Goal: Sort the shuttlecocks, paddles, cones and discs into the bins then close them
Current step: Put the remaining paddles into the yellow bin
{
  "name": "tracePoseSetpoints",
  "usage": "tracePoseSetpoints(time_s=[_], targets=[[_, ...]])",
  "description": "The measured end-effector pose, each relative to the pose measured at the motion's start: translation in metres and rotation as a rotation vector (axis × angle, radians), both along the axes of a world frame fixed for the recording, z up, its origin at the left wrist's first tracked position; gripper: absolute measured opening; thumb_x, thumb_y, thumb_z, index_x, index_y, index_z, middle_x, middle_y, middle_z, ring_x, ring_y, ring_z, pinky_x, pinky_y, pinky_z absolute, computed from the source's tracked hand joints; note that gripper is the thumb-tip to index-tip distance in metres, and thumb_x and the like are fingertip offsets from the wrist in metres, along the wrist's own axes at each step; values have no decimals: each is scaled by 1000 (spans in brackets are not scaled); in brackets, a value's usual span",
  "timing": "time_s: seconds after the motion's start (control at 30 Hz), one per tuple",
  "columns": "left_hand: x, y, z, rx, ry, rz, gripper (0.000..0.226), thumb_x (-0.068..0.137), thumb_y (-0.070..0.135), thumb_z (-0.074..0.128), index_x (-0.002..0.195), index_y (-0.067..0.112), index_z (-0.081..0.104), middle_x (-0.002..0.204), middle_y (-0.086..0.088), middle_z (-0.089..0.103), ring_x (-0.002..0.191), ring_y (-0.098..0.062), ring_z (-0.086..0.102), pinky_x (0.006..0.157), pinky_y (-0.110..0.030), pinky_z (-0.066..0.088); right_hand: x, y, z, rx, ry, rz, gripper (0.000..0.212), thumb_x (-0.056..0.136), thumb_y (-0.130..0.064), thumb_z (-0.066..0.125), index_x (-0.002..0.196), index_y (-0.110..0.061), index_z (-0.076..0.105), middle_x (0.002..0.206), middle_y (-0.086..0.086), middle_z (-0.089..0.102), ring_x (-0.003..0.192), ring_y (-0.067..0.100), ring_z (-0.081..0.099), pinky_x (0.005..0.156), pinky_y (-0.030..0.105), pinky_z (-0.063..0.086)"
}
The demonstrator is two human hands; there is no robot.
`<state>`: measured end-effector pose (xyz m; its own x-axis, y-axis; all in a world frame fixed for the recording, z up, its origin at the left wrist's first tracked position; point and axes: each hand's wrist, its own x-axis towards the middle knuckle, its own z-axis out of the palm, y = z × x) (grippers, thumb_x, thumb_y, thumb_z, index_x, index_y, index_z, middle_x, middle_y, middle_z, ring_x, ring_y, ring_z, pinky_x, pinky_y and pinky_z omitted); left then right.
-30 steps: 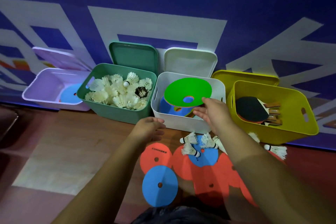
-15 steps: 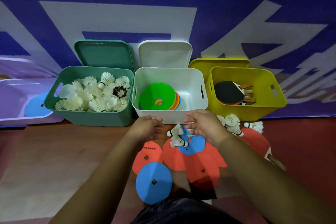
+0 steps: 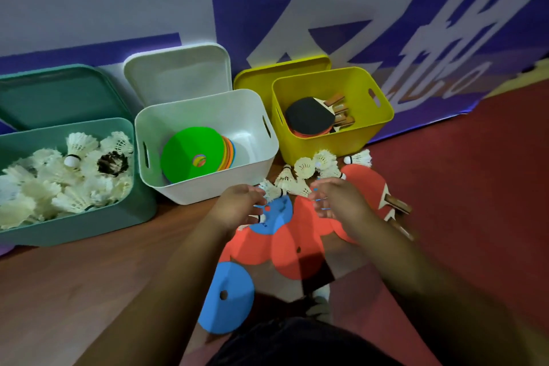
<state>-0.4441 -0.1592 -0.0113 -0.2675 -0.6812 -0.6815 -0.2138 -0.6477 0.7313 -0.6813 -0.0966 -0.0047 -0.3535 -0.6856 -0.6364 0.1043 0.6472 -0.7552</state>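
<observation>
Several white shuttlecocks (image 3: 309, 171) lie on the floor in front of the white bin (image 3: 208, 190) and the yellow bin (image 3: 326, 142). My left hand (image 3: 240, 205) hovers over the nearest ones with loosely curled fingers, its fingertips at one shuttlecock (image 3: 269, 189). Just right of them my right hand (image 3: 338, 199) is blurred, with spread fingers and nothing in it. Flat red discs (image 3: 294, 246) and blue discs (image 3: 227, 297) lie under and in front of my hands. A red paddle (image 3: 365, 187) lies to the right. The white bin holds a green-topped cone stack (image 3: 193, 154).
A teal bin (image 3: 89, 223) on the left is full of shuttlecocks. The yellow bin holds paddles (image 3: 309, 116). Teal (image 3: 59, 92), white (image 3: 178, 68) and yellow (image 3: 282, 68) lids lean against the purple banner wall behind the bins. Red floor lies to the right.
The green cone has been let go into the white bin. Both hands drew back and came down over the shuttlecocks on the floor. The view swung right, so the lilac bin left the frame.
</observation>
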Motion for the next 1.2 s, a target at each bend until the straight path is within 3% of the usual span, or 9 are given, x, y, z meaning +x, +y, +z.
tracePoseSetpoints(time_s=[0.17,0.4,0.47,0.57,0.7,0.83,0.93,1.07,1.2], targets=[[-35,9,-5,29,-40,-154,13,101,14,63,109,8,71,97,-9,73,68,-19,63,66,-31,52,-41,27,-9,-64,290,-123,19,102,-14,54,101,-17,73,79,2,75,62,17,66,58,30,52],[-95,28,-16,64,-97,-370,12,100,14,61,105,11,72,98,-4,74,73,-16,70,67,-30,57,-113,72,-42,84,639,-103,19,90,-27,59,97,-24,76,99,-3,74,97,21,67,93,33,52],[-109,34,-22,72,-113,-408,15,102,16,60,110,11,72,99,-4,75,73,-15,71,67,-30,57,-136,82,-54,159,634,-75,27,79,-39,56,96,-30,75,96,-3,76,93,24,73,90,40,58],[-130,43,-28,101,-126,-444,17,103,21,59,110,12,71,102,-5,74,77,-16,72,73,-33,56,-164,91,-69,193,586,22,36,75,-17,73,104,-38,74,96,-6,76,81,13,72,76,29,55],[-163,53,-24,58,-180,-469,16,101,16,58,109,8,68,94,-7,71,67,-12,69,56,-20,53,-201,101,-90,212,707,131,32,85,-36,69,109,-16,75,100,3,75,95,26,73,78,29,47],[-199,61,-29,-148,-148,-431,35,96,16,63,129,24,57,88,-4,70,76,-21,67,78,-45,61,-244,112,-132,288,715,161,59,62,-56,82,112,-27,69,98,-2,72,90,22,70,82,37,59],[-226,64,-26,-394,-183,-497,46,95,19,66,138,32,56,107,2,69,88,-15,67,75,-22,54,-247,110,-122,235,727,171,63,61,-55,83,111,-25,59,109,0,63,101,24,60,79,37,49],[-268,61,-27,-541,-274,-584,39,96,20,69,135,24,66,126,1,62,108,-5,59,76,5,35,-261,98,-111,180,643,208,80,82,-39,84,149,-10,50,148,15,56,139,37,48,102,40,42],[-292,58,-35,-540,-338,-662,37,95,17,69,132,17,69,131,1,64,112,-7,61,99,-14,43,-277,87,-125,199,599,282,45,87,-28,80,125,-9,65,116,12,69,110,36,67,78,31,39]])
